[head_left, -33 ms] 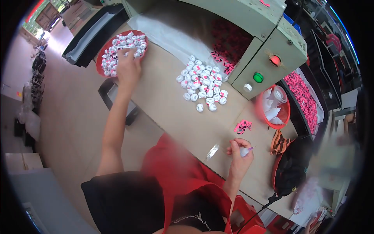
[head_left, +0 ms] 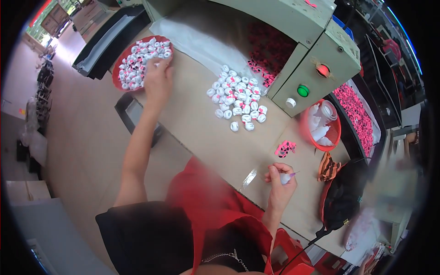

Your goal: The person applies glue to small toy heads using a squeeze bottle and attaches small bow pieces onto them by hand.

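Note:
My left hand (head_left: 158, 83) is over the right side of a scalloped red bowl (head_left: 123, 85), its fingers curled down among small round white pieces (head_left: 151, 47) with black and pink marks. What its fingertips hold is hidden. My right hand (head_left: 278, 189) is closed around a small squeeze bottle (head_left: 285, 178) with a purple needle tip, above the table's near side. Just beyond it lies a little group of pink and black pieces (head_left: 285, 149). More white pieces (head_left: 238, 94), several with pink bows, lie spread out mid-table.
A pale green machine (head_left: 316, 68) with red and green lights stands at the back, pink pieces (head_left: 263, 71) in its opening. A red basket (head_left: 338, 133) holds white bottles. To the right are an orange-and-black striped cloth (head_left: 327, 168) and a black bag (head_left: 346, 197). A shiny strip (head_left: 249, 179) lies near the front edge.
My left hand has shifted right and slightly nearer within the bowl, toward its right rim. The right hand with the bottle has barely moved.

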{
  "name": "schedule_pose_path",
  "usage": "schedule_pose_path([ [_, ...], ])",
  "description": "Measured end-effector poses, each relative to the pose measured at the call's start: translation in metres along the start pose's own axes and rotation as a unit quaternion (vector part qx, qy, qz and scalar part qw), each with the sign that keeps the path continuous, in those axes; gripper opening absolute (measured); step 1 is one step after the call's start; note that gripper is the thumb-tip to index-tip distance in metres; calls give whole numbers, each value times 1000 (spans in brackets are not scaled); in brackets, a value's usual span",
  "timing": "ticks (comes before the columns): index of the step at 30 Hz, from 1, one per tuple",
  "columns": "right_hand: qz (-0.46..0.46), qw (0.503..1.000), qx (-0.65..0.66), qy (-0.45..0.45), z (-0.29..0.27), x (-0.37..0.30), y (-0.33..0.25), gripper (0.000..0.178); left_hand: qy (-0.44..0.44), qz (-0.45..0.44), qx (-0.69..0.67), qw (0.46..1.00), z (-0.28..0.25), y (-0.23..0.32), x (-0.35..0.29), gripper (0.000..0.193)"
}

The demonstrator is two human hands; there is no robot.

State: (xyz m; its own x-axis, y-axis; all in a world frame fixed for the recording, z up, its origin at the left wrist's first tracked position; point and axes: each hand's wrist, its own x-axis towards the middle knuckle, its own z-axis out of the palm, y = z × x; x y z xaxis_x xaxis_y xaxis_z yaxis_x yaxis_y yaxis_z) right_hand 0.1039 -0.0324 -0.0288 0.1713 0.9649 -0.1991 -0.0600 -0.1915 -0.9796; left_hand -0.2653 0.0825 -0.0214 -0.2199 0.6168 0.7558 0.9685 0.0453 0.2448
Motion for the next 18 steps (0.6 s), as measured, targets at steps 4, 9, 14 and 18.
schedule_pose_path([
  [4, 9, 1000, -4, -12, -4, -9, -5, 14, -194, -28, -168, 966, 38, 60, -17, 27],
  [9, 24, 1000, 3, 0, -16, -13, 2, 20, -278, -70, -168, 943, 48, 73, -23, 25],
  [14, -72, 996, -45, 1, -24, -11, 8, 27, -186, -130, -228, 947, 18, 91, -25, 28],
  [18, -141, 989, -5, -43, -22, -13, -4, 40, -328, -332, -754, 462, -19, 135, -48, 39],
])
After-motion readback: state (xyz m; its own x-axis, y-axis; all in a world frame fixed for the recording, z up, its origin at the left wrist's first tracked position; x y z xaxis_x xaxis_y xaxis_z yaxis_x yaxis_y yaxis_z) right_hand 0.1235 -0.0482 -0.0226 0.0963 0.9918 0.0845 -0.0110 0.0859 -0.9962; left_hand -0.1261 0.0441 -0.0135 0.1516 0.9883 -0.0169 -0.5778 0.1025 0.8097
